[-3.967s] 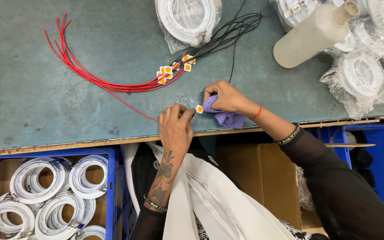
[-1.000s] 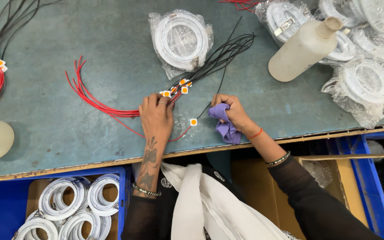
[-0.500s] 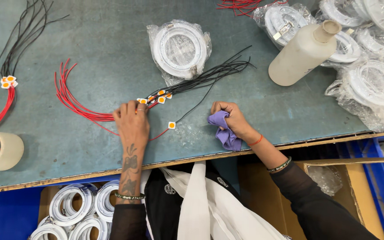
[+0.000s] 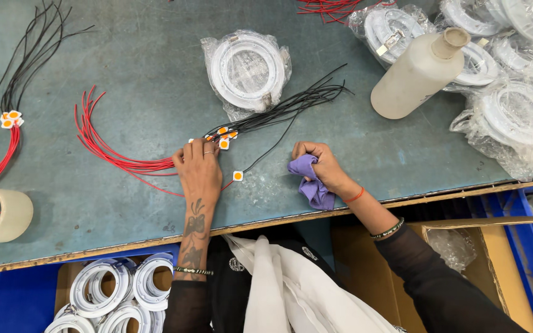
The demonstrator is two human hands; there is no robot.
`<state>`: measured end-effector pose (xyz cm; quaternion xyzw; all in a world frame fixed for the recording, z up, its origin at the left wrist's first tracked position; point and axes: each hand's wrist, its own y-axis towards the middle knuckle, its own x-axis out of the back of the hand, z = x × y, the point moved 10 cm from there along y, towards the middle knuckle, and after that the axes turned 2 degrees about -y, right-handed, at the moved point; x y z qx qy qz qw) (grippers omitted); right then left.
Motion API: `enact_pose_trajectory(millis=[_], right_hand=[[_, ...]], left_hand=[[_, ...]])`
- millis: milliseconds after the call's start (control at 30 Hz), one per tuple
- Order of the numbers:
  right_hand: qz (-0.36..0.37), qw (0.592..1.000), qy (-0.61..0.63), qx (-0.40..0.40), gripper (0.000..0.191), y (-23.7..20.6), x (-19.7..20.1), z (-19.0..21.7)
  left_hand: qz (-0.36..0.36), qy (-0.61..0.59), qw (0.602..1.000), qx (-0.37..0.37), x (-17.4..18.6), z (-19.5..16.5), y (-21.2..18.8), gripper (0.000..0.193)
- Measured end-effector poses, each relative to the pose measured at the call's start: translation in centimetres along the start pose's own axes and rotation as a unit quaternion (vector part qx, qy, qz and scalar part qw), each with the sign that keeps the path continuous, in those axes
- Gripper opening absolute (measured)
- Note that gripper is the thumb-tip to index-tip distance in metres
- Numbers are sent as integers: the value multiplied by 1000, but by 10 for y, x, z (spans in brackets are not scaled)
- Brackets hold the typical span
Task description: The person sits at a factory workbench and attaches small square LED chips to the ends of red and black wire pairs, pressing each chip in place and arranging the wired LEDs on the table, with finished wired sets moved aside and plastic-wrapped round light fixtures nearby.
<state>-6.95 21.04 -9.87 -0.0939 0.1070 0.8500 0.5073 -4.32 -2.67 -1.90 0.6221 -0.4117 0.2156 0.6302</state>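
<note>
Left hand flat on counter — fingers extended, gripping nothing, tips touching the small square chips joining red wires and black wires. Right hand — fingers closed around purple cloth near counter edge.

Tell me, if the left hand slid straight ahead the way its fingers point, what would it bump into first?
Probably the small white-and-orange squares wired to the red and black wires, right at the left hand's fingertips; the bagged white ring lies farther on.
</note>
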Motion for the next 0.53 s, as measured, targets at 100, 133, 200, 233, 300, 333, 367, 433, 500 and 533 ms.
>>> enact_pose_trajectory(millis=[100, 133, 200, 233, 300, 333, 367, 433, 500, 533], right_hand=[[1, 1000, -6, -1, 16, -1, 0, -1], [3, 1000, -6, 2, 17, -2, 0, 0], [-1, 1000, -15, -2, 18, 0, 2, 1], [-6, 1000, -24, -10, 17, 1, 3, 0], [-5, 995, -95, -4, 9, 3, -2, 1], [0, 987, -157, 13, 7, 8, -8, 5], [3, 975, -219, 31, 13, 14, -14, 11], [16, 952, -295, 80, 16, 32, -34, 24], [29, 938, -329, 102, 17, 55, -58, 30], [34, 940, -324, 101, 17, 66, -72, 33]], left_hand=[[26, -1, 1000, -1, 3, -5, -5, 13], [28, -8, 1000, -1, 6, -10, -7, 12], [32, -23, 999, -3, 10, -22, -15, 9], [33, -43, 998, 16, 11, -23, -19, 10], [36, -80, 995, 55, 13, -22, -29, 13], [24, -98, 992, 69, 18, -21, -34, 13], [12, -117, 990, 81, 22, -18, -36, 12], [-2, -138, 986, 94, 24, -13, -38, 12], [-5, -142, 985, 99, 23, -10, -42, 12], [1, -140, 985, 103, 21, -7, -44, 12]])
